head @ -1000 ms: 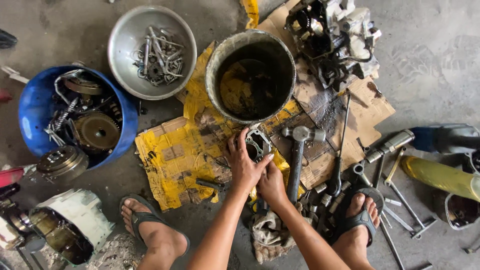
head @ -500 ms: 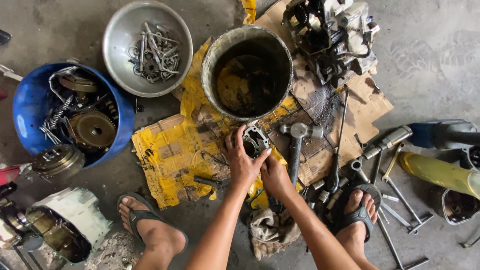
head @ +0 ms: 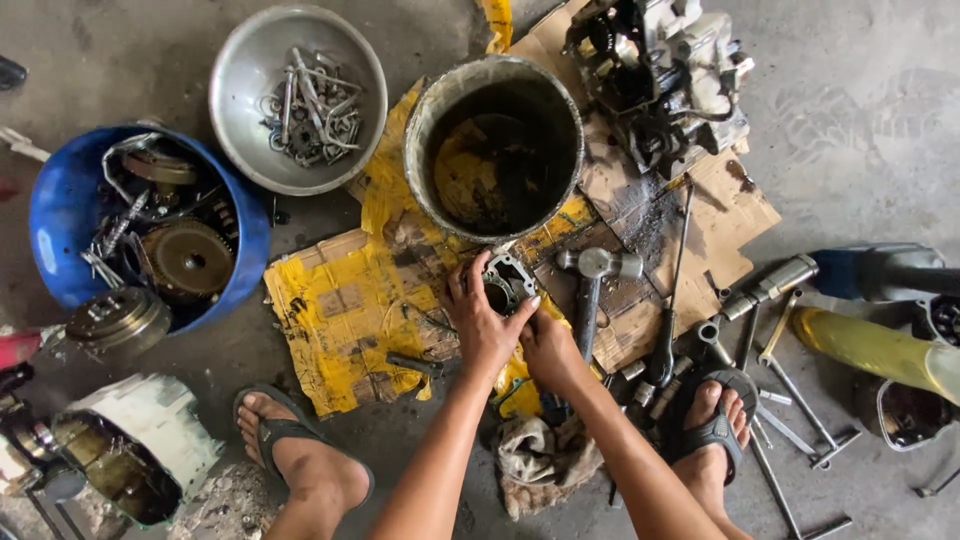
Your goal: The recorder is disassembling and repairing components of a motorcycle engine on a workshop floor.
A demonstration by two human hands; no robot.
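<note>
Left forearm comes up from the bottom edge, angled up and slightly right. Left hand (head: 483, 325) is palm down, fingers curled over the left rim of the small grey ring-shaped metal engine part (head: 508, 285), thumb on its near side; left grip clamped on that part. Right forearm enters from bottom right, angled up-left. Right hand (head: 548, 345) sits just beside the left, knuckles bent, fingertips touching the part's lower right edge; right grip pinching the same part, though how firmly is hard to tell. The part lies at the fingertips of both grips, just above them, low over the torn yellow-and-brown cardboard sheet (head: 345, 310) on the concrete floor (head: 850, 120).

Far left of the grips: blue plastic tub (head: 55, 215) full of gears and metal pieces. Up-left: round steel bowl (head: 245, 80) holding bolts. Directly above the grips, near the part: dirty round metal bucket (head: 425, 110), dark inside. Just right of the grips: steel hammer with grey head (head: 592, 280), lying on the cardboard. Up-right, well apart: greasy engine block (head: 660, 70). Right: scattered long wrenches and sockets (head: 780, 400). Below the grips, between the forearms: crumpled dirty rag (head: 535, 460). Sandalled feet either side, left foot (head: 300, 455) and right foot (head: 715, 425).
</note>
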